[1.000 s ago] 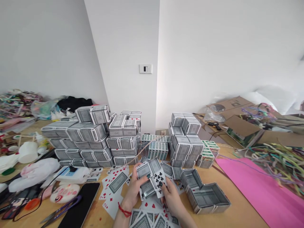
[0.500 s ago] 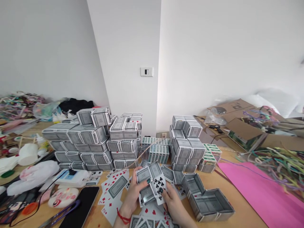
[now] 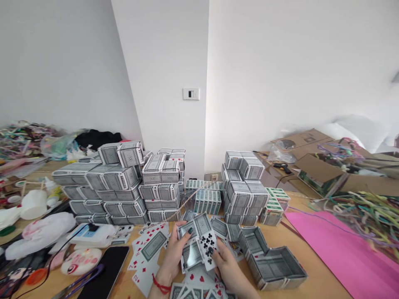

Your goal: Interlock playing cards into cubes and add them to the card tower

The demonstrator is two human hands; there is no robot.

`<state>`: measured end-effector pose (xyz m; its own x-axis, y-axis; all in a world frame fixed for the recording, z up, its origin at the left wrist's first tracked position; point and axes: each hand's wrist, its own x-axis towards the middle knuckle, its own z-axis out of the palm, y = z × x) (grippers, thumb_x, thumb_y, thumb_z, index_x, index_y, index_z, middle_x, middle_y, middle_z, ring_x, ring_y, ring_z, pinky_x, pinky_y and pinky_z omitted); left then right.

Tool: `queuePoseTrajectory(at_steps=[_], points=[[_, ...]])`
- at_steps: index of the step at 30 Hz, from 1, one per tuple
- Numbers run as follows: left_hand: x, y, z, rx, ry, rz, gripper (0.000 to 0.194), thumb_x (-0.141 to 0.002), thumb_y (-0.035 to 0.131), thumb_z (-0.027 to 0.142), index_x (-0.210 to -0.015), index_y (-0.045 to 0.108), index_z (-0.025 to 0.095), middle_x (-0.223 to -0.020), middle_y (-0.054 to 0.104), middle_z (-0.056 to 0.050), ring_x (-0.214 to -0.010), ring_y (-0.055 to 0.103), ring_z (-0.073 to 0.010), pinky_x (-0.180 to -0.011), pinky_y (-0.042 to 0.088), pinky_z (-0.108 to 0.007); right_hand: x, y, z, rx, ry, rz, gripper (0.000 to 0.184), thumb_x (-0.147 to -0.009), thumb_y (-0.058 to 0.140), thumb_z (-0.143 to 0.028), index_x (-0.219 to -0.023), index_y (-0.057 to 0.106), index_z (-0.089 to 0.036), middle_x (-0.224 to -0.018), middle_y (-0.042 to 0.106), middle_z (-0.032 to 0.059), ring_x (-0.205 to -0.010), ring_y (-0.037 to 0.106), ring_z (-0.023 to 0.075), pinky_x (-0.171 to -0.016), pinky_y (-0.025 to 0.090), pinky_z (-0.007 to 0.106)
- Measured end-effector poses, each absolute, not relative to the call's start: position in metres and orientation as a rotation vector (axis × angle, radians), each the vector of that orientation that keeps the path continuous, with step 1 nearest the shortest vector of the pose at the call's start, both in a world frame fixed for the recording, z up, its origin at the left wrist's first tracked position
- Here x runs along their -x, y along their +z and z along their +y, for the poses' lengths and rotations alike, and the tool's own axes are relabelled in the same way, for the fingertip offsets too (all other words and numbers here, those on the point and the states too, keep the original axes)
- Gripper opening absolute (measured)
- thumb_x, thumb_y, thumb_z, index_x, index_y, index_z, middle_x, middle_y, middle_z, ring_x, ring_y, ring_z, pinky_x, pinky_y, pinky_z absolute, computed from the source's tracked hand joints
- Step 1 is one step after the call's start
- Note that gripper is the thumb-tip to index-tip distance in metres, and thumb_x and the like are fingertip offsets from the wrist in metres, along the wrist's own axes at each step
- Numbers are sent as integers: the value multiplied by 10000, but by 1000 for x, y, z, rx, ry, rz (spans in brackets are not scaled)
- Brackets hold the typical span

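My left hand (image 3: pixel 175 248), with a red string at the wrist, grips a piece made of joined playing cards (image 3: pixel 203 224), grey patterned backs upward. In my right hand (image 3: pixel 222 258) is a ten of clubs playing card (image 3: pixel 207 248), face up, its left edge over the card piece. Whether the two are joined I cannot tell. Below my hands lie face-up heart cards (image 3: pixel 198 275) and several face-down cards (image 3: pixel 187 290). Right of my right hand stands an open L-shaped card box (image 3: pixel 282 268). Loose diamond cards (image 3: pixel 144 268) lie to my left.
Stacks of card boxes stand at the left (image 3: pixel 114 178) and right (image 3: pixel 246 195), with green card packs (image 3: pixel 207 202) between. A phone (image 3: pixel 104 272), scissors (image 3: pixel 84 280) and a white device (image 3: pixel 93 235) lie left. Pink paper (image 3: pixel 339 249) and cardboard boxes (image 3: pixel 321 172) are at right.
My left thumb has shifted up and left across the card piece, uncovering more of it. The ten of clubs stays in my right hand. The view has turned very slightly.
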<state>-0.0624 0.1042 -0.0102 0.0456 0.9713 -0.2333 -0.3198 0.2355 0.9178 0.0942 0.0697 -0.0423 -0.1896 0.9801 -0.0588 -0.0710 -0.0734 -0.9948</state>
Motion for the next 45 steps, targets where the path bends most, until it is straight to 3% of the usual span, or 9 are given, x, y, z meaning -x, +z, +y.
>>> queuePoseTrajectory(at_steps=[4,7,11,15,19,23,26,30,45], points=[[61,-14,106,-833,1197,1140,273,-656,588,263,-883,437,240,-665,564,51,-548,551,-115,-497,420,-203,-97,-48,71,1142,1376,-1287,435,-778,454,-523,-1042,535,-186,-617,511,-15,-457,399,100,-453,369,223],[61,-9,106,-836,1221,1127,414,-643,590,246,-1032,451,258,-845,615,-1,-635,588,-140,-553,453,-236,-99,-50,72,1150,1286,-1325,430,-768,474,-517,-1038,549,-191,-722,573,21,-629,514,155,-636,441,283],[68,-6,106,-853,1208,1064,564,-636,614,253,-1175,449,271,-1091,588,-60,-821,610,-188,-685,472,-282,-98,-51,71,1175,1348,-1317,430,-764,461,-542,-1021,546,-207,-621,554,-5,-512,495,138,-542,428,266],[82,-17,113,-901,1190,1143,346,-593,662,260,-927,620,181,-936,646,-54,-775,608,-184,-693,452,-269,-94,-48,69,1154,1453,-1273,382,-753,468,-543,-864,533,-183,-497,427,-65,-323,293,59,-342,254,191],[92,-25,119,-976,1209,1203,239,-550,690,271,-756,656,155,-724,656,-29,-695,593,-171,-655,434,-255,-92,-44,68,1121,1529,-1238,314,-732,503,-493,-721,470,-181,-489,387,-79,-310,239,39,-313,158,178],[94,-23,119,-1109,1161,1224,341,-609,649,299,-926,674,178,-784,675,-42,-777,602,-197,-718,436,-285,-91,-40,66,1128,1570,-1241,302,-721,511,-483,-723,459,-185,-491,383,-81,-327,246,44,-328,174,181],[93,-21,118,-1153,1136,1251,291,-625,626,300,-879,699,178,-964,677,-76,-924,588,-238,-820,420,-316,-91,-38,66,1140,1543,-1265,328,-732,487,-512,-734,470,-185,-505,390,-72,-367,301,64,-369,251,194],[92,-20,119,-1151,1145,1285,259,-606,633,278,-835,710,184,-965,686,-75,-930,596,-246,-852,418,-332,-91,-40,67,1191,1332,-1368,382,-768,434,-543,-724,511,-171,-648,521,-2,-606,475,136,-583,394,246],[88,-22,118,-1100,1133,1276,305,-568,668,292,-839,709,156,-947,692,-83,-891,612,-260,-798,446,-338,-97,-35,68,1224,1250,-1515,364,-819,380,-490,-725,529,-172,-761,579,42,-762,513,189,-733,405,292]])
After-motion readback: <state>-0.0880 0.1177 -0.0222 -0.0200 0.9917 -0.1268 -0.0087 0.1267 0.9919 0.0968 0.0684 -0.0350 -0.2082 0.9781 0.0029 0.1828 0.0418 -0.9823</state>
